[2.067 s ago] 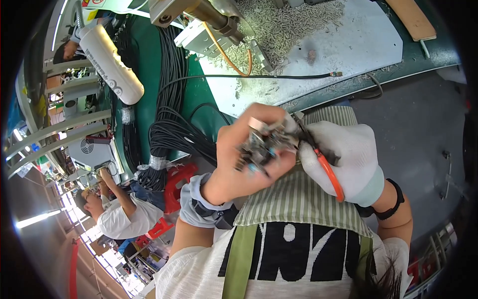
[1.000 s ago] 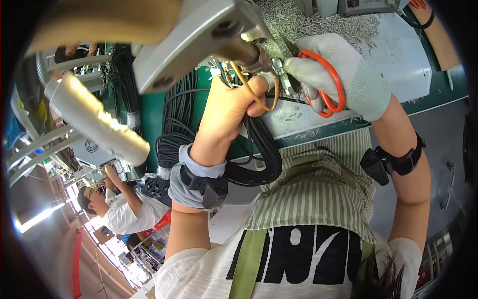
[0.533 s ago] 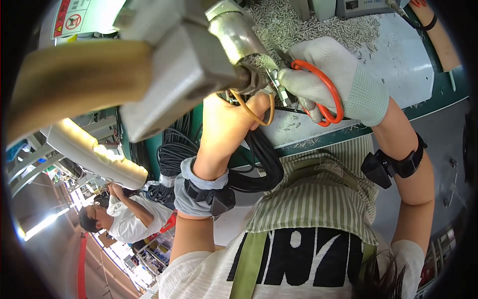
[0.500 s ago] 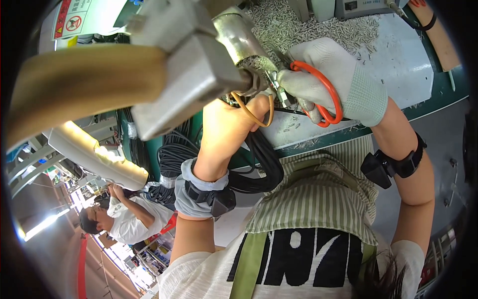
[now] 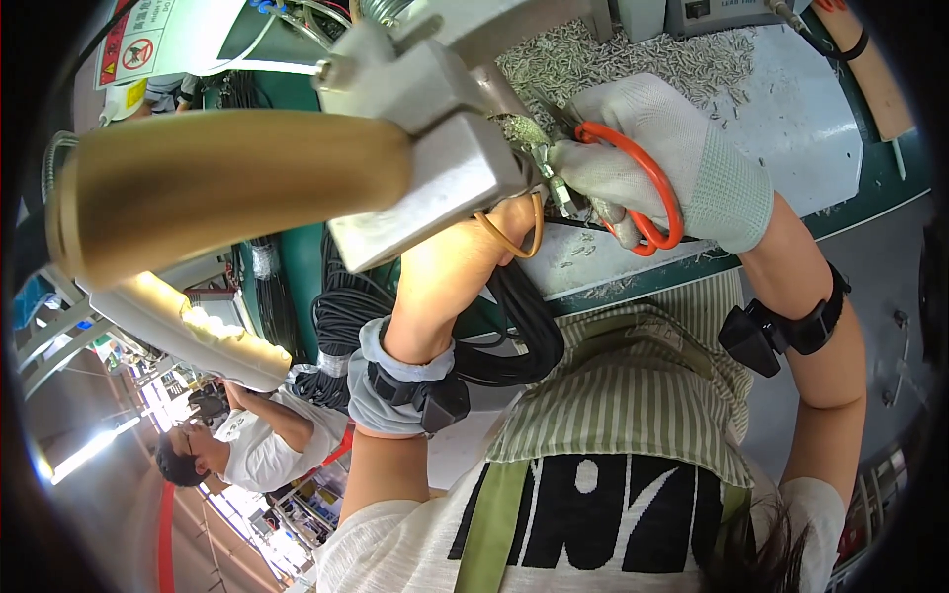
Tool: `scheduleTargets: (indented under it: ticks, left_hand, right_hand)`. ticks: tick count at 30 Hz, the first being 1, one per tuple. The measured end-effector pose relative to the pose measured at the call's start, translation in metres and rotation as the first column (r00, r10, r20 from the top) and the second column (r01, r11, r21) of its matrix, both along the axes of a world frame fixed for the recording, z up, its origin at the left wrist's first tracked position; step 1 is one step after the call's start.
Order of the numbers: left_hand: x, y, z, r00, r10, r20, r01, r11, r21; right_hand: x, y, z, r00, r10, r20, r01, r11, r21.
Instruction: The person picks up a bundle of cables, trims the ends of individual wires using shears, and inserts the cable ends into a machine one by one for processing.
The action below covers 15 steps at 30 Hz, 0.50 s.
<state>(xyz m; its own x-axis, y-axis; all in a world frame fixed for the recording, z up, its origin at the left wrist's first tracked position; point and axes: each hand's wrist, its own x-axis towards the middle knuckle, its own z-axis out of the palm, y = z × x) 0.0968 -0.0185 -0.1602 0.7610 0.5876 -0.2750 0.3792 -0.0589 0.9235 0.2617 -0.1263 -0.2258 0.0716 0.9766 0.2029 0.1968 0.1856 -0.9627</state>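
My right hand (image 5: 643, 148), in a white knit glove, is closed on red-handled scissors (image 5: 664, 188); a red loop runs over the glove and the blades are mostly hidden. Small silver metal connectors (image 5: 561, 193) sit by its fingertips, between my two hands. My bare left hand (image 5: 450, 257) is curled beside them, its fingers largely covered by a grey metal block (image 5: 410, 203). A tan loop (image 5: 537, 232) circles near its thumb. From beneath that hand a bundle of black cables (image 5: 529, 341) hangs over the table edge. What the left fingers grip is hidden.
A blurred tan cylinder (image 5: 227, 188) joins the block above my left arm. Small silver metal pieces (image 5: 563, 64) heap on a white board (image 5: 801, 119). More coiled black cable (image 5: 346, 306) and a lit lamp (image 5: 198, 326) are at left. Another person (image 5: 272, 435) works beyond.
The grey block and its tan cylinder have shifted right and slightly down, covering more of the metal tube and my left fingers. Both hands stay nearly in place.
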Motion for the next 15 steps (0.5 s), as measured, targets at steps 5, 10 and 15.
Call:
scheduleTargets:
  ticks: [5,10,15]
  left_hand:
    - [-0.005,0.005,-0.003,1.0,0.018,-0.021,-0.021,0.981,-0.192]
    - [-0.038,-0.001,-0.002,0.978,0.202,-0.053,-0.202,0.854,-0.479]
    - [-0.063,-0.03,0.016,0.98,0.035,-0.197,-0.095,0.948,-0.304]
  right_hand:
    - [-0.007,-0.005,0.033,0.987,-0.089,0.132,0.106,0.986,-0.128]
    - [-0.016,-0.043,0.064,0.979,-0.201,0.046,0.206,0.947,-0.246]
    - [-0.03,-0.056,0.087,0.869,0.304,-0.39,-0.484,0.688,-0.541]
